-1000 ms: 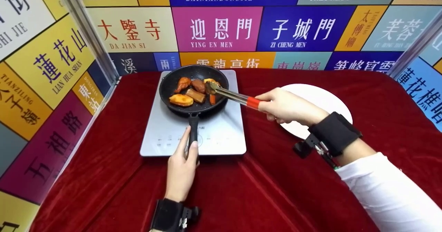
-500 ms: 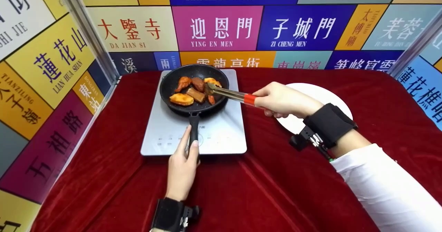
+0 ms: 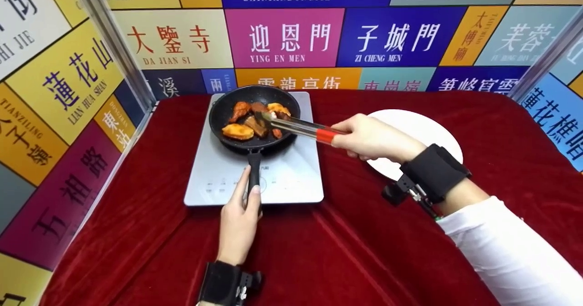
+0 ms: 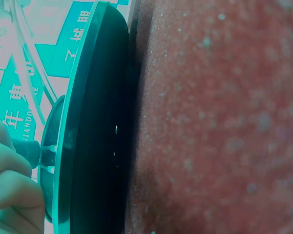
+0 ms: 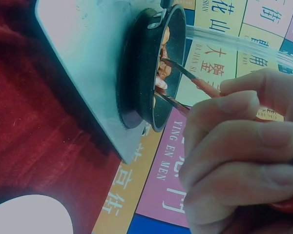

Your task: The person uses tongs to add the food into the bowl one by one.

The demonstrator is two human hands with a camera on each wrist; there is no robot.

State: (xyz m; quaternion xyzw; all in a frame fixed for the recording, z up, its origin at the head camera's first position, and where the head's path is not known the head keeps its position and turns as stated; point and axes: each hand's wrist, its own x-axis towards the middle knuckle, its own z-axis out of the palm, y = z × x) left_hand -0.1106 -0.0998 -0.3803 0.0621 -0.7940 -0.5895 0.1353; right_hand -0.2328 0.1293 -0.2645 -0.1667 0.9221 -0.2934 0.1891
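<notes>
A black frying pan (image 3: 222, 108) sits on the cooktop with several food pieces in it. My left hand (image 3: 239, 221) grips its handle (image 3: 254, 161) from the near side; the left wrist view shows curled fingers (image 4: 19, 185) behind the pan's dark side (image 4: 95, 126). My right hand (image 3: 371, 137) holds metal tongs (image 3: 298, 126) with a red grip band, their tips down among the food. Around the tips lie a brown block (image 3: 256, 126), a reddish-brown piece (image 3: 240, 111) and a small orange piece (image 3: 277, 134). A yellow piece (image 3: 237, 132) lies at the pan's near left.
The flat silver induction cooktop (image 3: 294, 181) stands on a dark red cloth (image 3: 291, 251). A white plate (image 3: 426, 126) lies to the right, partly under my right forearm. Printed sign panels (image 3: 284, 37) rise behind and at both sides, with metal posts at the corners.
The tongs' tips have moved left across the pan, toward its middle. The brown block has turned, and the pieces by the tips have shifted. My left hand keeps its hold on the handle.
</notes>
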